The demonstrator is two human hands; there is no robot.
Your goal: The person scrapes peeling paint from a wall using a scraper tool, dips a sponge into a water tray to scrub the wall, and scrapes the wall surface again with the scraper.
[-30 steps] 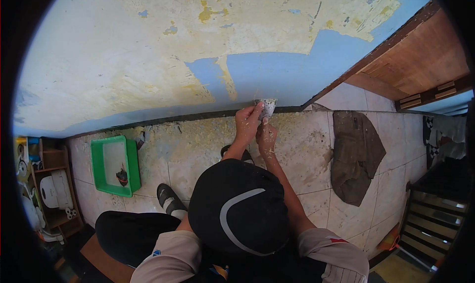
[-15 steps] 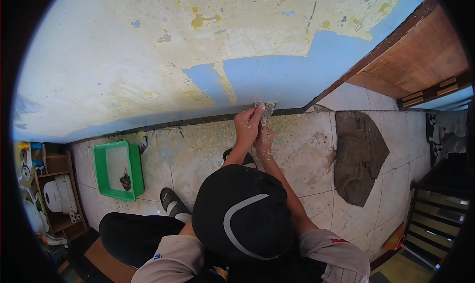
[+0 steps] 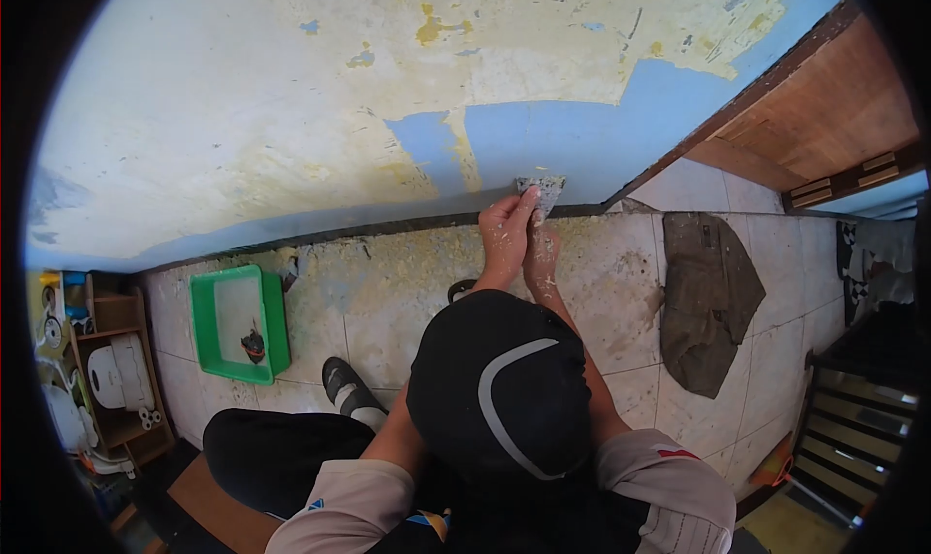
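Note:
A scraper (image 3: 547, 186) with a wide, paint-crusted blade is against the low blue part of the wall (image 3: 543, 137), just above the dark baseboard. My left hand (image 3: 504, 229) is closed, its thumb and fingers pressing the blade near its base. Just beside it, my right hand (image 3: 543, 251) is wrapped round the lower end of the scraper, and the handle is hidden in the grip. Pale paint flakes cling to both hands. Higher up, the wall is stripped to cream and yellow patches.
Paint flakes litter the tiled floor (image 3: 601, 292) along the wall. A green tray (image 3: 278, 331) with a small dark item stands left. On the right lie a brown cloth (image 3: 706, 302), a black slatted rack (image 3: 863, 409) and wooden panelling (image 3: 824, 98). A shelf (image 3: 116, 360) stands far left.
Both hands and the scraper have moved slightly up the wall and to the right in view. The head has also shifted right.

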